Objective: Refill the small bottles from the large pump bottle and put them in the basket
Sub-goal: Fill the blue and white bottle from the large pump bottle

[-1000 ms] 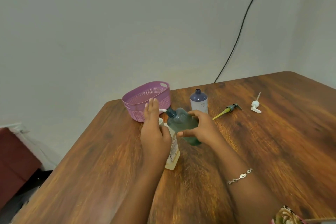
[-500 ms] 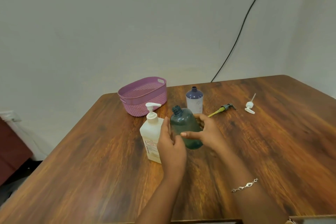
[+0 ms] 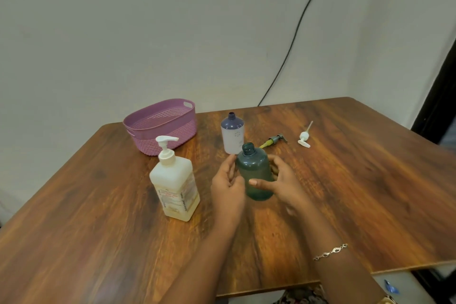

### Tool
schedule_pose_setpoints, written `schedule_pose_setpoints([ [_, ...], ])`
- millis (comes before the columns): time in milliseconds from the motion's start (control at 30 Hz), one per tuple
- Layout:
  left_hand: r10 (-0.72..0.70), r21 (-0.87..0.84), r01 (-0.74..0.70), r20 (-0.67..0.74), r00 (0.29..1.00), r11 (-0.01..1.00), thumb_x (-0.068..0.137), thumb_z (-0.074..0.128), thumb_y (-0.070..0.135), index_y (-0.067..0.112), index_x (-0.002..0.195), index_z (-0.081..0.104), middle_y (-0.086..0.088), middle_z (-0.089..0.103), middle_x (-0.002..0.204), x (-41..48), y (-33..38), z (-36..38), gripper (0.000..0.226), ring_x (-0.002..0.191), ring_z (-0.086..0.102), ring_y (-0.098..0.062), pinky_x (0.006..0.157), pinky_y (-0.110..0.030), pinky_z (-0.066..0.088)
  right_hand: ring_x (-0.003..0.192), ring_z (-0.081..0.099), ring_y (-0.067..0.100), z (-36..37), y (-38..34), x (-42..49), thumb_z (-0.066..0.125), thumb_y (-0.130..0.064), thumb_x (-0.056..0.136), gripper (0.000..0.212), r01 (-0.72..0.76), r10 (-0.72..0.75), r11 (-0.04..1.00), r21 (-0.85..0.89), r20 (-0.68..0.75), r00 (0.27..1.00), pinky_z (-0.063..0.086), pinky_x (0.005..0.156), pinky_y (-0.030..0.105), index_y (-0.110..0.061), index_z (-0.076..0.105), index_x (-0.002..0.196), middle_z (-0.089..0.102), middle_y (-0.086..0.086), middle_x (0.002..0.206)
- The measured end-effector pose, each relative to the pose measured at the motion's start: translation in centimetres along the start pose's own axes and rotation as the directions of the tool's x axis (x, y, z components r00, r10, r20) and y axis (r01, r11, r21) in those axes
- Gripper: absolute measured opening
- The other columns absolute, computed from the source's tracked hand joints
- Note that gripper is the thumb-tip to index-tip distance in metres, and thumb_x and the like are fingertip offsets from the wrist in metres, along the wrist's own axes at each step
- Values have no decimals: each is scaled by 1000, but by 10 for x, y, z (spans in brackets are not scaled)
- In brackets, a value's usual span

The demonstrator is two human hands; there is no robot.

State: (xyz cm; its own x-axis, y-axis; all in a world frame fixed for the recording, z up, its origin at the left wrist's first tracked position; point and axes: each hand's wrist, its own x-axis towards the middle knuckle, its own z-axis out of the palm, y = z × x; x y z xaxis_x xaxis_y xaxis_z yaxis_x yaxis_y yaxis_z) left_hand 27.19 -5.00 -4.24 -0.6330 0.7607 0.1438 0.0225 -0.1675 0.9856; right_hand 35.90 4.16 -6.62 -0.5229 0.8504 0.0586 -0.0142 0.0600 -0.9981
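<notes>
Head view of a wooden table set against a pale wall. Near the table's middle stands the teal bottle, upright, its neck uncapped. The right hand grips it: the thumb lies across the front and the fingers curl round the far right side. The left hand sits at the bottle's left side with fingers nearly straight and loosely spread, holding nothing; whether the fingertips touch the bottle cannot be told.

Just left of the left hand, the large pump bottle stands upright, its white pump fitted with the nozzle pointing right, and pale liquid low inside. The purple basket occupies the far left corner. The white-and-purple bottle stands open-necked just behind the teal bottle, towards the far edge.

Two loose pump heads lie to the right of that bottle: a dark pump with a yellow-green tube, and a white pump beyond it. A bracelet circles the right wrist. A black cable runs down the wall to the far edge.
</notes>
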Motion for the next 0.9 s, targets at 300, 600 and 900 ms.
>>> schedule_pose_setpoints([
  [300,-45,-6,46,151,987,999,89,42,-14,6,133,47,4,54,127,13,-15,47,49,114,52,-3,95,-19,45,109,55,14,-50,17,6,75,3,68,58,-33,36,998,55,-53,998,45,90,27,-19,47,115,60,-3,115],
  [600,-83,31,78,252,964,996,89,38,-16,2,140,38,-6,46,140,27,-24,89,54,122,45,-7,104,-23,37,111,55,17,-92,32,19,73,7,68,59,-50,67,989,142,-119,991,45,98,38,-22,50,113,60,1,117],
  [900,-119,116,88,292,949,989,87,35,-18,5,140,38,-6,44,142,34,-40,98,57,129,42,-11,108,-28,35,111,55,16,-105,46,26,73,6,68,57,-95,110,987,133,-108,988,44,98,37,-27,50,107,60,-4,113],
])
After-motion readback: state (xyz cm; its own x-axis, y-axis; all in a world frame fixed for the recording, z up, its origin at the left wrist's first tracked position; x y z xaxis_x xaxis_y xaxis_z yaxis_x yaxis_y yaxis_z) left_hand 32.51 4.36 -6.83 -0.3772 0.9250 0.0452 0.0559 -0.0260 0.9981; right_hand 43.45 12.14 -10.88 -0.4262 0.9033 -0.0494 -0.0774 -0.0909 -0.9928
